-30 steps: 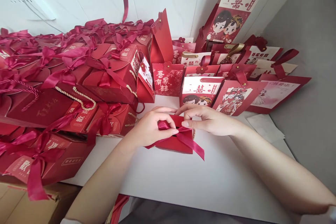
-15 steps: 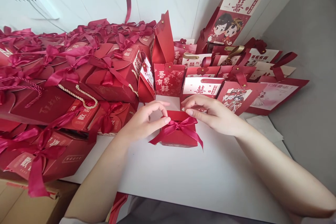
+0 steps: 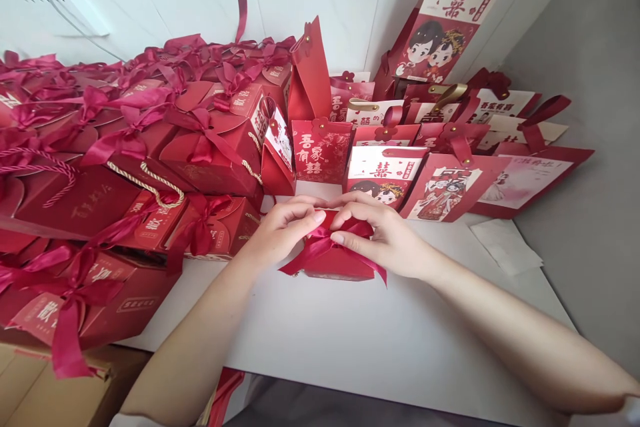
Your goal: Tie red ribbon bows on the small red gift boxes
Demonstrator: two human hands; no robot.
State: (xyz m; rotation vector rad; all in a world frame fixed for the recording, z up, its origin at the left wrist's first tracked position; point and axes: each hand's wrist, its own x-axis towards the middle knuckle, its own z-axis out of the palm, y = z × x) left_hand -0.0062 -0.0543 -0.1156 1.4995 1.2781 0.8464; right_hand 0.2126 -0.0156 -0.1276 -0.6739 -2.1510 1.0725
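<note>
A small red gift box (image 3: pixel 334 265) stands on the white table (image 3: pixel 360 340) in front of me, with a dark pink ribbon bow (image 3: pixel 320 247) on its top. My left hand (image 3: pixel 283 230) pinches the left loop of the bow. My right hand (image 3: pixel 377 232) pinches the right loop, thumb and forefinger pressed together. Both hands meet over the top of the box and hide most of its lid. The ribbon tails hang down on each side of the box.
A large heap of red ribboned gift boxes (image 3: pixel 125 167) fills the left. Red paper gift bags (image 3: pixel 440 147) stand along the back and right, one tall bag (image 3: pixel 440 20) leaning on the wall. A cardboard box (image 3: pixel 45 387) sits lower left. A white paper (image 3: pixel 505 247) lies at right.
The box was set upright and pushed a little away from me. My hands, apart half a second ago, have come together on the bow at the middle.
</note>
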